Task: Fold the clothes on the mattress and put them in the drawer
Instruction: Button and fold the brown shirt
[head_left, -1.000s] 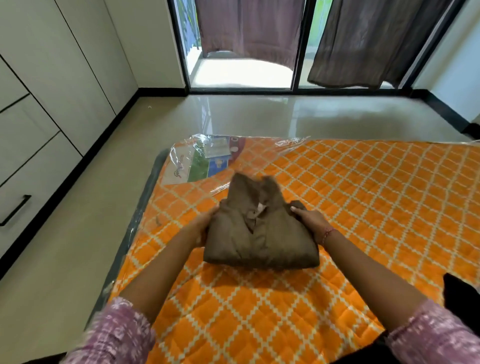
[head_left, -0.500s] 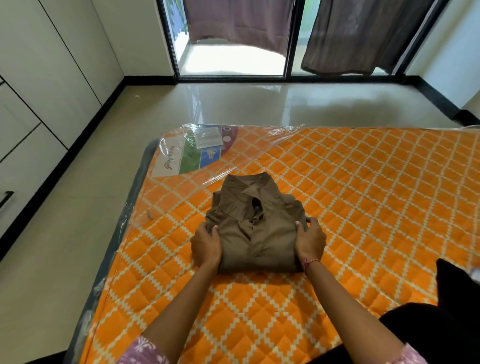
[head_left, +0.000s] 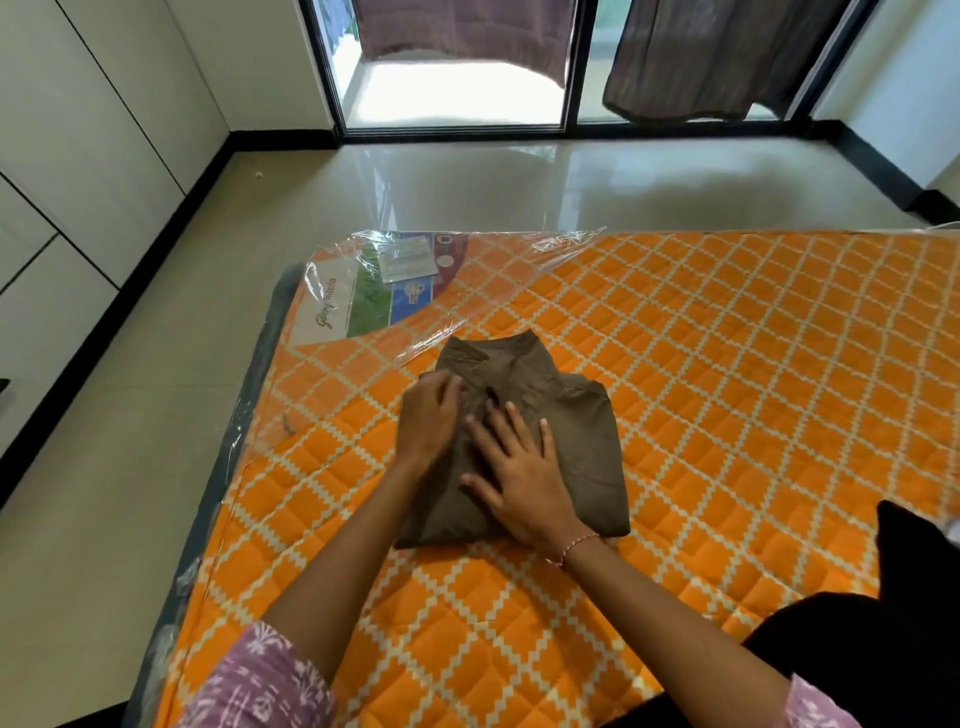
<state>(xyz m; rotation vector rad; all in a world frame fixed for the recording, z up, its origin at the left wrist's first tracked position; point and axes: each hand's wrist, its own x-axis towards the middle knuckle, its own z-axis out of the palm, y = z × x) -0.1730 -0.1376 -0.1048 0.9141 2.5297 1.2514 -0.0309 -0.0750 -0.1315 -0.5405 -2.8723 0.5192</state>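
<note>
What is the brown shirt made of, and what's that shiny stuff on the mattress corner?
The brown shirt looks like soft matte woven cloth, maybe cotton: it creases and holds folds. The shiny stuff looks like thin clear plastic wrap: it crinkles, glints, and the printed label shows through. The mattress top looks like quilted orange fabric.

Head view, downward over mattress (head_left: 727, 364)

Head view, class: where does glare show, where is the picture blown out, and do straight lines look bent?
In the head view, glare streaks the floor and the plastic wrap at the mattress corner; the window is blown out white; the mattress edge and cupboard lines bow from the wide lens; the shirt is evenly lit.
</note>
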